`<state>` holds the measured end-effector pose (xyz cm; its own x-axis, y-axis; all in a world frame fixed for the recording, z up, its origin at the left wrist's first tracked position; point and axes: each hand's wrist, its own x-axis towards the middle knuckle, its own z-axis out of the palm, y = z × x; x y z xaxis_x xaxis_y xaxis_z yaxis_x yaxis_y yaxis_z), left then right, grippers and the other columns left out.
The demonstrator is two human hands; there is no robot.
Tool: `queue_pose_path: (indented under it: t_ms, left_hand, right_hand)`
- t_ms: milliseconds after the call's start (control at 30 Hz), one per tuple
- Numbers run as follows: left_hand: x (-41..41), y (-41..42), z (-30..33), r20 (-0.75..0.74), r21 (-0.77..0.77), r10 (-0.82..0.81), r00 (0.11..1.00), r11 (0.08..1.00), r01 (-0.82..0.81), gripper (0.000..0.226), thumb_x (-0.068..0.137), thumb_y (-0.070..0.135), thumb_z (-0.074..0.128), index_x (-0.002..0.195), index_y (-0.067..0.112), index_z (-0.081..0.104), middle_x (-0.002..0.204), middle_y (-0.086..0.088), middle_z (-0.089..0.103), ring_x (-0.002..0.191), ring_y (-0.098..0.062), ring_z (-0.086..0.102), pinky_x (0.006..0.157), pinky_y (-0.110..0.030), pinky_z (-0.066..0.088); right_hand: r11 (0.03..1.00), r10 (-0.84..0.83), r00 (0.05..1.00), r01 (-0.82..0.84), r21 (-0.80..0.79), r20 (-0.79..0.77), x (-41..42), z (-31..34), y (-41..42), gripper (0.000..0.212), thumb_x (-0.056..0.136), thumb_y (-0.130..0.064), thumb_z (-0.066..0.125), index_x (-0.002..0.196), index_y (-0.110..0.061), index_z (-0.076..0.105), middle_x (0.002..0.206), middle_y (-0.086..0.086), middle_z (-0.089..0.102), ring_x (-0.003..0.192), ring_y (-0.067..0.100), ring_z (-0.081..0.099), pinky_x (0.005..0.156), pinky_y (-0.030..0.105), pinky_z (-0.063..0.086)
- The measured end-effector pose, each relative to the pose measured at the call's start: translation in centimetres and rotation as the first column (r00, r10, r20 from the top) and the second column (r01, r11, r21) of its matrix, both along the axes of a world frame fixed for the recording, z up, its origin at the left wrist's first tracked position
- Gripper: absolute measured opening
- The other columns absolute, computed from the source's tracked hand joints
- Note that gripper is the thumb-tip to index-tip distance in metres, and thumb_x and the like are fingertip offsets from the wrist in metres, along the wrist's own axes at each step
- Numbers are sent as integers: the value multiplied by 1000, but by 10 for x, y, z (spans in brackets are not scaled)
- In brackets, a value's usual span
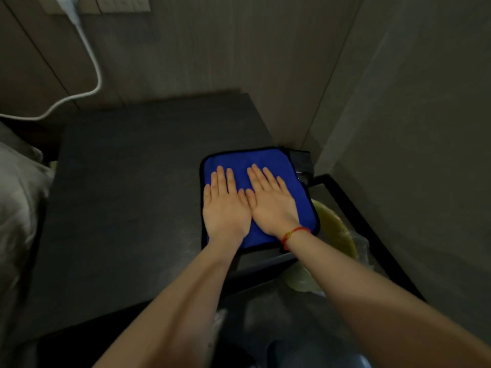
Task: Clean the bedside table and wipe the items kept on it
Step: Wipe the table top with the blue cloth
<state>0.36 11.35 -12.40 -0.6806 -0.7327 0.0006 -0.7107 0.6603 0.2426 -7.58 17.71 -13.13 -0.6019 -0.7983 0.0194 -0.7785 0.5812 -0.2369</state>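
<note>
So from the head view, going left to right: there's bedding (pixel 18 197) at the 9 o'clock edge, a white cable (pixel 87 57) hanging off a wall plug up around 11 o'clock, and then the dark tabletop (pixel 127 203) filling the middle. Can't see any items on it right now, so I can't tell whether they've been wiped. The top looks matte and a bit streaky near the front, hard to say if that's damp or just the light.

The blue cloth (pixel 255 166) is spread flat at the tabletop's right edge, roughly 3 o'clock on the table, black trim all round, one corner hanging slightly past the edge. Left hand (pixel 225 208) and right hand (pixel 273 205) are both pressing flat on it side by side, fingers (pixel 220 179) straight and relaxed, not gripping anything. Red string (pixel 295 232) on the right wrist.

My guess is the wiping is mid-way: the whole left side looks like it needs a pass. A bin (pixel 342 197) with a yellowish liner sits just beside the table at 4 o'clock.
</note>
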Motion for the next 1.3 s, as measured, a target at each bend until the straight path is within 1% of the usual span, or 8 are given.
queue_pose_path:
  t_ms: [200,433,667,800,1000,1133,1300]
  left_hand:
    - [16,19,-2,3,-9,2,1000,1000,-2,56,100,34,12,149,12,-5,159,-5,-7,147,-17,-4,119,-33,1]
    - [4,2,-4,22,-23,-21,1000,1000,22,57,100,35,10,149,14,-7,159,-5,-10,147,-16,-5,119,-33,0]
    - [-52,-53,-2,33,-25,-25,999,999,26,56,100,35,11,150,13,-4,159,-5,-8,147,-17,-4,119,-32,-1]
    - [-95,-96,0,38,-39,-34,999,999,36,56,100,34,11,150,13,-2,160,-5,-5,147,-18,-3,119,-33,0]
    - [-149,-144,-1,45,-63,-18,999,998,21,55,100,35,10,150,14,0,160,-6,-3,147,-20,-1,118,-34,2]
    - [-173,-166,-1,47,-70,-12,999,997,15,55,100,34,11,150,14,1,160,-6,-2,147,-20,0,118,-35,2]
    - [-181,-172,0,46,-69,-12,999,998,15,55,100,33,11,151,13,2,160,-7,-1,147,-21,1,118,-36,3]
  right_hand:
    - [1000,-9,1000,9,-6,9,17,0,20,54,97,-41,16,146,-23,4,156,-9,3,143,10,0,114,30,-3]
    - [1000,11,1000,-11,4,1,1,-1,4,54,97,-43,15,146,-23,2,156,-9,1,143,10,-2,113,30,-6]
    - [1000,3,999,-3,12,33,-51,4,-48,53,98,-40,15,147,-21,3,156,-7,1,143,11,-2,115,32,-2]
    - [1000,-12,1000,12,19,11,-90,7,-89,53,98,-37,16,147,-18,5,157,-3,3,143,13,1,116,33,1]
    - [999,17,1000,-18,29,19,-152,7,-143,55,99,-36,17,146,-11,6,157,3,3,143,16,2,116,31,6]
    - [1000,23,996,-23,3,81,-177,6,-168,56,99,-35,18,146,-10,5,157,4,1,144,17,0,117,31,4]
    - [999,28,995,-25,-26,98,-187,8,-176,56,99,-35,19,146,-8,6,156,6,2,144,18,2,117,29,4]
